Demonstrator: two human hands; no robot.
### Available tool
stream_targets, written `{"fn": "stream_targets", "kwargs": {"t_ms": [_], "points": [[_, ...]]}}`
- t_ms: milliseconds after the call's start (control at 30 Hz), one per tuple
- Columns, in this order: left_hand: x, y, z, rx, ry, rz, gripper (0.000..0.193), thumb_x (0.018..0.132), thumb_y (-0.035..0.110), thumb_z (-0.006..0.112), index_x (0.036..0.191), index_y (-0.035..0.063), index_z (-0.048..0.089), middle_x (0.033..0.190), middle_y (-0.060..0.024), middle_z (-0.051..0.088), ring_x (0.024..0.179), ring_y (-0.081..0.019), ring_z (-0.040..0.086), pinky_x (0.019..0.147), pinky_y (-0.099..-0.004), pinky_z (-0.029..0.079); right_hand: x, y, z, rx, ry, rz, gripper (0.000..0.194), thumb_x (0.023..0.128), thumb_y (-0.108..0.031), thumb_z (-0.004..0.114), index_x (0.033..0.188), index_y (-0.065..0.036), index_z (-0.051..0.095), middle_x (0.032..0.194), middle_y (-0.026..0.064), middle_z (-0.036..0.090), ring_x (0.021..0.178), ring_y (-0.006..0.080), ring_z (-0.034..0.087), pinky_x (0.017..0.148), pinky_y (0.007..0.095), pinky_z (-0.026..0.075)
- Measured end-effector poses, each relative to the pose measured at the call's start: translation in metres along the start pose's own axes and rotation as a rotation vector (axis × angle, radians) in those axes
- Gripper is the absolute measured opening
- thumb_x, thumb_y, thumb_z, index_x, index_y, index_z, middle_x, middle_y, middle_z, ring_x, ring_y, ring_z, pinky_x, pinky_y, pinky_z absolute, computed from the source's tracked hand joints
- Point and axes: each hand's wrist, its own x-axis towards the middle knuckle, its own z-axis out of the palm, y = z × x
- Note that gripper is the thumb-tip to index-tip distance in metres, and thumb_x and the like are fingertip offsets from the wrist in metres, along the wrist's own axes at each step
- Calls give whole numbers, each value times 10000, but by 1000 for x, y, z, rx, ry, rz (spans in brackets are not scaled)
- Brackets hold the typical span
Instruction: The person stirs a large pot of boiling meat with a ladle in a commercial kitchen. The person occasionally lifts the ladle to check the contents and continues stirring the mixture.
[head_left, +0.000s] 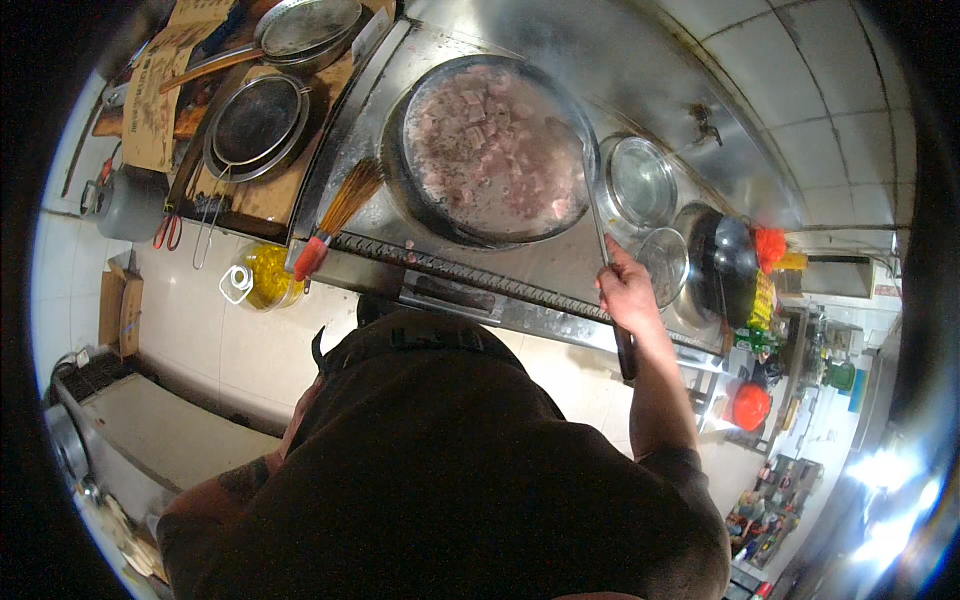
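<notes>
My right hand (628, 294) is wrapped around the long handle of a metal cooking utensil (596, 206), its dark grip (624, 352) sticking out below my palm. The upper end of the utensil reaches the right rim of a large wok (391, 142); its head cannot be made out. Chunks of pale pinkish meat (476, 120) lie in cloudy, foamy liquid in the wok. Just right of my hand is a round wire-mesh strainer (664, 262). My left hand is out of view; only part of the left arm shows beside my dark shirt.
A bamboo wok brush (349, 199) with a red handle lies left of the wok. Metal basins (641, 180) and a dark pot (697, 262) stand to the right. Strainers (255, 124) rest on the left counter, above an oil jug (271, 276) on the floor.
</notes>
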Motion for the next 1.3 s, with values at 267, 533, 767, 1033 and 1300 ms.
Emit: {"fn": "stream_targets", "kwargs": {"t_ms": [267,533,767,1033,1300], "points": [[12,8,-5,42,-45,-7,674,1064,347,550,1576,-27,322,1617,-214,362,1431,-333,436,1207,-436,348,82,-12,5,28,114,32,626,940,-24,482,1559,-7,392,704,34,584,497,121,520,457,279,425],[-1,3,-3,49,-11,-16,678,1061,347,556,1576,-27,322,1617,-216,361,1429,-336,439,1204,-438,350,138,-47,65,-57,7,-182,361,928,-26,508,1267,21,623,715,42,603,509,119,522,453,296,414],[-1,-5,4,33,28,21,683,1057,347,562,1575,-27,322,1617,-218,361,1427,-339,441,1203,-439,353,110,-54,31,-41,43,-152,652,928,-36,500,1572,-21,402,712,33,602,497,122,526,457,295,432],[-3,-5,5,55,27,14,688,1053,347,568,1575,-27,322,1616,-220,360,1424,-342,443,1200,-441,356,137,-17,53,-69,-31,-232,592,927,-44,510,1518,-38,473,729,53,617,533,140,558,504,306,453],[3,0,4,94,-4,11,693,1049,347,574,1575,-28,322,1616,-222,360,1422,-345,445,1198,-442,358,96,-24,22,-254,55,-180,567,918,-110,546,1480,-43,517,934,240,700,819,307,705,758,400,552]]}}
